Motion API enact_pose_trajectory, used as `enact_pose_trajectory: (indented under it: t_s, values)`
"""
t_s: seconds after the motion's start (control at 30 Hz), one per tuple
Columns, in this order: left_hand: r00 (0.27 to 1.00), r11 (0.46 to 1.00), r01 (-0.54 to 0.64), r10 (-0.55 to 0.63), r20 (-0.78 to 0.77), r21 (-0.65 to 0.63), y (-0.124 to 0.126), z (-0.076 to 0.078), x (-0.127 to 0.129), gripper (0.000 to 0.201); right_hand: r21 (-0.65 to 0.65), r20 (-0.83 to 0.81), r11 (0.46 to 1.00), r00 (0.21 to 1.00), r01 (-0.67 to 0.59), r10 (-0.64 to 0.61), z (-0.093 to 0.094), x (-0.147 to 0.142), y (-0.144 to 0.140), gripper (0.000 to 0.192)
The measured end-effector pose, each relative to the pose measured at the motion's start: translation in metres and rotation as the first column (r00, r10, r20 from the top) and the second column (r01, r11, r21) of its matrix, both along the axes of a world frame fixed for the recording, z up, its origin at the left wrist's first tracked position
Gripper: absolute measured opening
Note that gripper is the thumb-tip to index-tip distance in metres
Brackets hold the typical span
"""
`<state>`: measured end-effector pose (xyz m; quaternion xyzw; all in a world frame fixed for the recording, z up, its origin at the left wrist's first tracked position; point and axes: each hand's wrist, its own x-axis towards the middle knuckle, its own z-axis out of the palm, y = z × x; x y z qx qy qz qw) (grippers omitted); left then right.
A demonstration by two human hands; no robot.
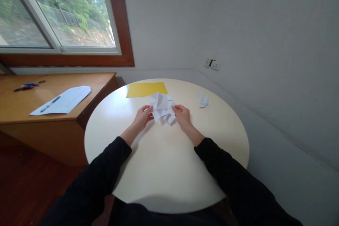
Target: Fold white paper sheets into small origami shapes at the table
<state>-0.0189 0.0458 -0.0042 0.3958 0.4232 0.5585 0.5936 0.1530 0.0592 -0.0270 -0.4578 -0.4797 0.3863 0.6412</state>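
Creased white folded paper (162, 107) pinched at its left edge by the left hand (143, 116), at its right by the right hand (181, 113), held mid round table (111, 127), yellow sheet (146, 89) just behind

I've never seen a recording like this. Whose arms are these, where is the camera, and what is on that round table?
There is no machine here: the arms in black sleeves belong to a person wearing a camera on the head, so the one picture looks forward and down, as that person sees it. The left hand and the right hand each grip a side of a creased, partly folded white sheet of paper over the round cream-coloured table. Behind it lies a flat yellow sheet of paper, and to the right a small crumpled white paper piece. On the wooden desk at the left lies a white sheet with a pen on it.
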Motion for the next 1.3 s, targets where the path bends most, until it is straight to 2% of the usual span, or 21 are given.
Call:
enact_pose_trajectory:
  t_s: [0.13,0.2,0.33,0.5,0.67,0.97,1.1,1.3]
  values:
    - [0.961,0.968,0.249,-0.245,-0.124,0.015,-0.004,-0.004,0.004,0.018,0.027,0.046,0.999,0.999,0.026,-0.027,0.001,-0.002,0.0,0.023]
    - [0.941,0.954,0.301,-0.293,-0.168,0.021,-0.005,-0.007,0.005,0.015,0.038,0.043,0.999,0.999,0.02,-0.022,0.002,-0.004,-0.001,0.023]
    - [0.965,0.977,0.206,-0.194,-0.177,0.051,-0.004,-0.01,0.007,0.015,0.019,0.004,0.997,0.997,-0.075,0.075,0.002,-0.01,-0.005,0.028]
    - [0.98,0.99,0.098,-0.078,-0.183,0.101,-0.007,-0.006,0.01,0.016,-0.139,0.057,0.967,0.973,-0.214,0.223,0.001,-0.02,-0.012,0.038]
    - [0.957,0.982,0.012,0.044,-0.287,0.19,-0.006,-0.006,0.01,0.016,-0.132,0.062,0.979,0.984,-0.157,0.166,0.0,-0.024,-0.012,0.039]
    - [0.907,0.968,-0.011,0.116,-0.404,0.252,-0.007,-0.003,0.009,0.022,-0.015,0.17,1.0,0.985,-0.022,0.024,-0.004,-0.02,-0.004,0.036]
    - [0.926,0.964,-0.041,0.136,-0.351,0.263,-0.006,-0.005,0.01,0.025,-0.025,0.106,0.999,0.994,-0.029,0.031,-0.004,-0.021,-0.004,0.037]
    - [0.963,0.979,-0.083,0.126,-0.237,0.184,-0.005,-0.009,0.013,0.03,-0.102,-0.071,0.991,0.994,-0.087,0.081,-0.002,-0.025,-0.006,0.033]
